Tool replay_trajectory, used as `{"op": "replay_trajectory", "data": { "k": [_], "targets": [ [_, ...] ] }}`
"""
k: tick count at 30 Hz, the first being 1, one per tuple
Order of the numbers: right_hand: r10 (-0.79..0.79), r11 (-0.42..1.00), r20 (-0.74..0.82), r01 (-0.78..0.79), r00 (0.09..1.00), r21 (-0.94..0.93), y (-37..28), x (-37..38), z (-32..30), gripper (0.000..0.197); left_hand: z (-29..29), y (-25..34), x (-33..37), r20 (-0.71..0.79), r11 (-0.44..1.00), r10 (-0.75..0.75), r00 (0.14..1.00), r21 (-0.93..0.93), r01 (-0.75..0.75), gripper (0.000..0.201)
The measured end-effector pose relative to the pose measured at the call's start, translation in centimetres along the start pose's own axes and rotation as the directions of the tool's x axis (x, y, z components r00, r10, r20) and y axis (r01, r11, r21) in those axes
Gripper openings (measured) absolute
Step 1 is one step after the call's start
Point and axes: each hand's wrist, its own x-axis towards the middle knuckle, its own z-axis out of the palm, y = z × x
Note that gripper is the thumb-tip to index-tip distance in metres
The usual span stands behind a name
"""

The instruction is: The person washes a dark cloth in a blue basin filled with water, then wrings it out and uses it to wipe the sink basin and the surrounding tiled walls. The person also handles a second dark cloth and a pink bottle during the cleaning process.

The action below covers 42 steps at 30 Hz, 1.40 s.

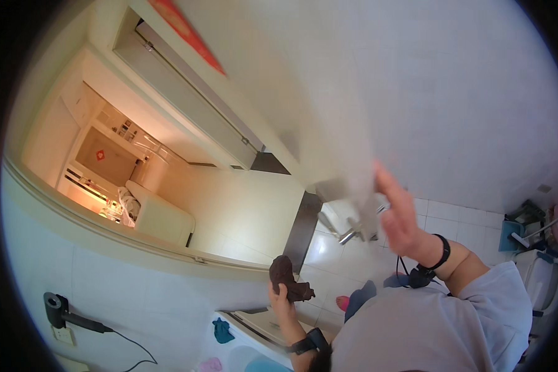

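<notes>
My left hand (281,304) is closed around a crumpled dark brown cloth (285,278), held below the doorway opening, with fingers and thumb pressed into it. My right hand (400,217) is at the free edge of a white door (328,105), the index finger and thumb bent about that edge; the rest of the fingers are hidden or blurred. Close beside it are the door's metal lever handles (349,233). The door is smeared by motion. Dark bands circle both my wrists.
Beyond the door frame (229,263) is a hallway with pale floor (242,211). At lower left a black hair dryer (59,312) hangs by a wall socket (63,335). A white counter holds a teal cloth (222,331) and pink cloth (210,364). A blue dustpan (510,236) stands right.
</notes>
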Motion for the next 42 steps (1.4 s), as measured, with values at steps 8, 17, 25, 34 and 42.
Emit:
{"op": "replay_trajectory", "data": {
  "k": [8,17,25,34,42],
  "targets": [
    [-0.118,0.916,0.314,-0.019,0.942,0.402,2.2,0.3,2.6,0.054,4.5,-1.4,-5.6,-0.133,0.994,0.023,0.991,-0.104,-0.037,0.055],
    [0.202,0.975,0.400,-0.146,0.894,-0.166,12.2,-6.3,10.8,0.036,2.1,2.2,-9.0,-0.175,0.979,0.146,0.974,-0.114,-0.167,0.060],
    [0.277,0.958,0.561,-0.174,0.780,-0.230,12.9,-7.4,17.1,0.051,0.4,5.8,-7.7,-0.135,0.973,0.217,0.967,-0.050,-0.225,0.066],
    [0.318,0.947,0.691,-0.193,0.649,-0.255,13.0,-6.2,23.3,0.065,-2.7,9.0,-4.7,-0.051,0.960,0.278,0.959,-0.031,-0.280,0.073],
    [0.175,0.962,0.789,0.070,0.589,-0.265,15.2,-7.2,29.9,0.080,-3.9,10.2,-0.8,-0.039,0.951,0.308,0.951,0.034,-0.307,0.068]
  ]
}}
